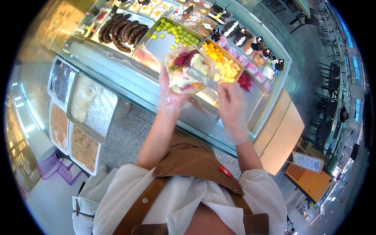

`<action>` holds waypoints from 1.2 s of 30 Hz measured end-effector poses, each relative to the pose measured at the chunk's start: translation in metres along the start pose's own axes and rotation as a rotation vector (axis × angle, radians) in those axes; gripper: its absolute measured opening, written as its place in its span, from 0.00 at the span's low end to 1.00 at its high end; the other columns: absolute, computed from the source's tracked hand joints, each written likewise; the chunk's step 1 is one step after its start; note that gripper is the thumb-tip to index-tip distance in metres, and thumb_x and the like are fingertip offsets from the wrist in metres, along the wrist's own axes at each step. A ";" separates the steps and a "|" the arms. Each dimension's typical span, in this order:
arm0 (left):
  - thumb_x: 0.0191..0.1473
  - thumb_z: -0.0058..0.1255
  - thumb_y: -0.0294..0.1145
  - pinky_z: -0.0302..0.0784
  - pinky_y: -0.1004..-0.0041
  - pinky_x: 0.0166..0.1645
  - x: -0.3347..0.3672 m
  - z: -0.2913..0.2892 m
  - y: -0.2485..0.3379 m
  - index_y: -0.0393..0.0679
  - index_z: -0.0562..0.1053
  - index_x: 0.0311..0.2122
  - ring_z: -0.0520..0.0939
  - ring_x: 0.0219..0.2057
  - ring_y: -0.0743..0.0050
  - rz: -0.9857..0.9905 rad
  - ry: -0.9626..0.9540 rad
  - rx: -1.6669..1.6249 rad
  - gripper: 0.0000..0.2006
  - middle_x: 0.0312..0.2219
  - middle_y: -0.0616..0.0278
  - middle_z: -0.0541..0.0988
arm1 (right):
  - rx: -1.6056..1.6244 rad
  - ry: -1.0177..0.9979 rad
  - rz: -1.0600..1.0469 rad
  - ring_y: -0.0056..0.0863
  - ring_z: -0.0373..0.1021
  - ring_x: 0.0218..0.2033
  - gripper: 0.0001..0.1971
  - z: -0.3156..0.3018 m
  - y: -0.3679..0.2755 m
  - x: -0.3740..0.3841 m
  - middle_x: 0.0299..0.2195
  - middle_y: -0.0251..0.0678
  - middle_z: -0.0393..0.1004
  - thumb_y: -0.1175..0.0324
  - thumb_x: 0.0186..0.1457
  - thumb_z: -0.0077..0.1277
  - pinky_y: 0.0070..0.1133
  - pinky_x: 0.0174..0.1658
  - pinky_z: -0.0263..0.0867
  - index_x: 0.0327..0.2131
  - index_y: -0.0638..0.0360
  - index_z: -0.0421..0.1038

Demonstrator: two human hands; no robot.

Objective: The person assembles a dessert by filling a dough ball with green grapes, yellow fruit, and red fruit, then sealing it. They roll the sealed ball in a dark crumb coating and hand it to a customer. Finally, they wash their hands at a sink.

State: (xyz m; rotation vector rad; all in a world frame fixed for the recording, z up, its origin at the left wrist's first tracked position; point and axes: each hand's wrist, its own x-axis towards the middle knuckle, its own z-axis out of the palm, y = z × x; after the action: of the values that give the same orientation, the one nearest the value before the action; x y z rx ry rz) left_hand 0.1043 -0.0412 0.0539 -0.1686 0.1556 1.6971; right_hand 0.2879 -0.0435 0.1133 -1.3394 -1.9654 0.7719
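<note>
My left hand (pixel 169 95), in a clear plastic glove, is closed around a round, cream-covered dessert (pixel 181 83) held up over the display case. White cream and dark red and yellow fruit pieces cover its top; whatever wraps or supports it underneath is hard to make out. From the right, my gloved right hand (pixel 232 105) grips the end of a flat metal spatula (pixel 203 77), whose blade lies against the cream. Behind the dessert are a tray of green grapes (pixel 178 33) and a tray of yellow mango cubes (pixel 224 64). Dark red fruit pieces (pixel 244 81) sit just beyond my right hand.
Long dark-brown rolls (pixel 122 32) fill the case's left part. Packaged pastries (pixel 194 19) and pink wrapped sweets (pixel 243 60) line the far side. The case's glass edge (pixel 137 102) runs before me. Several filled trays (pixel 92 103) stand at left; a wooden counter (pixel 280 129) adjoins at right.
</note>
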 end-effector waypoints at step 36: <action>0.65 0.39 0.52 0.66 0.51 0.66 0.004 -0.003 0.019 0.43 0.68 0.62 0.74 0.59 0.50 0.022 -0.137 -0.140 0.28 0.58 0.51 0.74 | -0.015 -0.035 0.002 0.33 0.72 0.32 0.03 -0.002 0.011 -0.005 0.32 0.38 0.71 0.77 0.59 0.54 0.28 0.35 0.67 0.36 0.60 0.72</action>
State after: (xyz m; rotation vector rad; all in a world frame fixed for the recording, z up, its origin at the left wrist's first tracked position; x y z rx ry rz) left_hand 0.0852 -0.0407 0.0498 -0.1552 -0.0638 1.7353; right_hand 0.2974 -0.0448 0.1056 -1.3451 -2.0005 0.7882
